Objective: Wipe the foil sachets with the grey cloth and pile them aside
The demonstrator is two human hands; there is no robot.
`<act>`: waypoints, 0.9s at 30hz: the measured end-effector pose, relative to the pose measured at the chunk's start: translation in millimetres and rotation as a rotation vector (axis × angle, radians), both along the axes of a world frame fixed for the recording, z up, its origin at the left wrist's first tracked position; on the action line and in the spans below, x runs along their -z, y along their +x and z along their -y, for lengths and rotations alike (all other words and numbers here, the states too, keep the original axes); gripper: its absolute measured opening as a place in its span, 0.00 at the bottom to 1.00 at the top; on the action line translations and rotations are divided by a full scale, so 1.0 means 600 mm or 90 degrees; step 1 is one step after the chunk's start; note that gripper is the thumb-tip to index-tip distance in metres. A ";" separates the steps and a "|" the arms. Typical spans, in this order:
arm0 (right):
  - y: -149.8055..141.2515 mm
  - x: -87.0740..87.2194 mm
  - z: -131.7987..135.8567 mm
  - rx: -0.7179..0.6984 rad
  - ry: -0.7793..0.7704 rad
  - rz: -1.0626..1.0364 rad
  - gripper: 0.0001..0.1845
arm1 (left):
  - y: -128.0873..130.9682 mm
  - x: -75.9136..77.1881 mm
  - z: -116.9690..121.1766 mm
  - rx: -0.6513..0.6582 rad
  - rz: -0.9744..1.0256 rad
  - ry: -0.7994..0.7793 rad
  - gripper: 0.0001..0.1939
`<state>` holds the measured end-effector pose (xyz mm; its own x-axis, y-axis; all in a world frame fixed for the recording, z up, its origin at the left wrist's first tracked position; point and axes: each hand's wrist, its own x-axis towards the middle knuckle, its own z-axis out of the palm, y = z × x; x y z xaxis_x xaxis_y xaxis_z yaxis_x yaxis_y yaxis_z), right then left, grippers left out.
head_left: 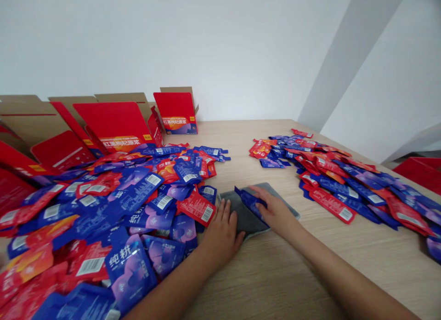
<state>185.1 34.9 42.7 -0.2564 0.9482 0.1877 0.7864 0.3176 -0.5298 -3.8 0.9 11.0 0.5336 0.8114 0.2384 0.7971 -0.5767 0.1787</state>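
Observation:
A grey cloth lies flat on the wooden table between two heaps of pouches. My left hand rests palm down on its left part, fingers stretched out, close to a red pouch at the edge of the left heap. In my right hand is a dark blue pouch, gripped by its right end over the cloth, its spout end pointing to the upper left. My fingers partly cover that pouch. Blue and red pouches lie piled to the left of my left hand.
A second heap of red and blue pouches lies on the right of the table. Open red cartons stand along the back left, with one carton near the wall. A red box shows at the far right.

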 end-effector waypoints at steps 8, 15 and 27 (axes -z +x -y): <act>0.026 0.030 -0.011 -0.024 0.124 0.087 0.21 | 0.001 0.007 0.001 -0.007 0.014 0.001 0.24; -0.018 0.057 0.006 -0.067 0.141 0.426 0.28 | 0.001 0.002 0.001 -0.015 -0.001 -0.025 0.24; -0.043 -0.029 -0.112 0.058 -0.053 0.383 0.21 | -0.001 0.006 0.002 -0.012 0.014 -0.029 0.25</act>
